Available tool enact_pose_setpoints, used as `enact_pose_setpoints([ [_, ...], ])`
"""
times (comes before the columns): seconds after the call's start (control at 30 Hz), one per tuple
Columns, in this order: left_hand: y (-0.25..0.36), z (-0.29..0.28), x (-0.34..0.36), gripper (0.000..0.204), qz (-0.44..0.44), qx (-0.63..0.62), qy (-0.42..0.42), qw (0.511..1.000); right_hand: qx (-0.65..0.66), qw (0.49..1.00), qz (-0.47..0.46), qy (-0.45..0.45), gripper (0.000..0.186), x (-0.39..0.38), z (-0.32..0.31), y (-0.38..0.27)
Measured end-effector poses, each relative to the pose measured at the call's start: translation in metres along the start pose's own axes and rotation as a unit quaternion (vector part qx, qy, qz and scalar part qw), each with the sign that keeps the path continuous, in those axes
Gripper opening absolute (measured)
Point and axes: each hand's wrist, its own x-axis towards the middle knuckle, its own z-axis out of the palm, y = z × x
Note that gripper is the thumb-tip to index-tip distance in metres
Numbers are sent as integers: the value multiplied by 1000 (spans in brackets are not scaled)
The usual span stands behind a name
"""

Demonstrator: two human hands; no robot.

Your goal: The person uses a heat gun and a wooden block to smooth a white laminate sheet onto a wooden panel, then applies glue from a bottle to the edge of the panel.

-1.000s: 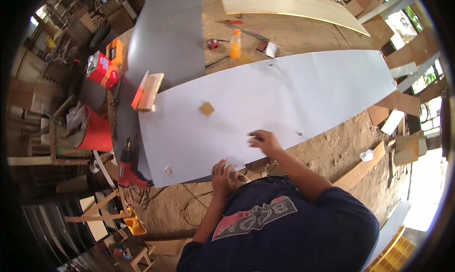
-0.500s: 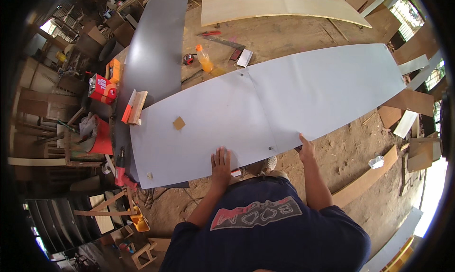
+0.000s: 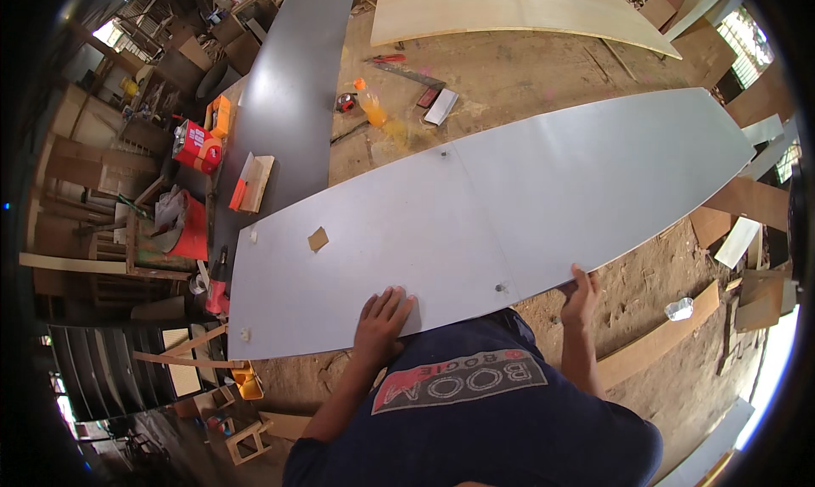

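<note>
A long, light grey flat panel (image 3: 569, 198) stretches across in front of me, with a faint seam across its middle. My left hand (image 3: 386, 313) rests on top of it near the close edge, palm down with fingers stretched out. Farther right, my right hand (image 3: 581, 293) grips the same edge, thumb on top and the other fingers mostly hidden beneath. Lying on the panel is a small brown square piece (image 3: 317, 239). Small dark fittings or holes (image 3: 501, 288) show at both ends of the seam. The panel's near edge meets my shirt.
A dark grey sheet (image 3: 293, 88) lies beyond on the worktable (image 3: 501, 71), beside an orange-liquid bottle (image 3: 371, 106), a tape measure (image 3: 345, 103) and a pale wooden panel (image 3: 509, 13). At left are a red can (image 3: 197, 147), a wood block (image 3: 258, 184) and a red power tool (image 3: 218, 293).
The grey panel has moved closer to my body, its near edge now reaching my shirt. Both hands have come back with it, keeping their places at the edge.
</note>
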Motion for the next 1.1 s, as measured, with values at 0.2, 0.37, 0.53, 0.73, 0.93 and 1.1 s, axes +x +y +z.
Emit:
enact_pose_setpoints([
  [0.2,24,-144,46,66,52,-56,30,997,13,978,-196,-73,29,1,84,-105],
  [0.37,13,-205,92,59,23,-53,67,996,-95,963,-236,-84,29,29,152,-159],
  [0.53,0,-224,119,51,-14,-21,69,997,-100,968,-215,-81,34,41,190,-172],
  [0.73,-6,-221,127,40,1,-28,114,993,-101,967,-224,-60,35,48,206,-174],
  [0.93,-9,-220,128,37,22,-40,114,992,-98,969,-222,-42,34,47,203,-167],
  [1.1,-7,-212,122,40,11,-59,73,995,-86,971,-222,-29,29,39,188,-153],
])
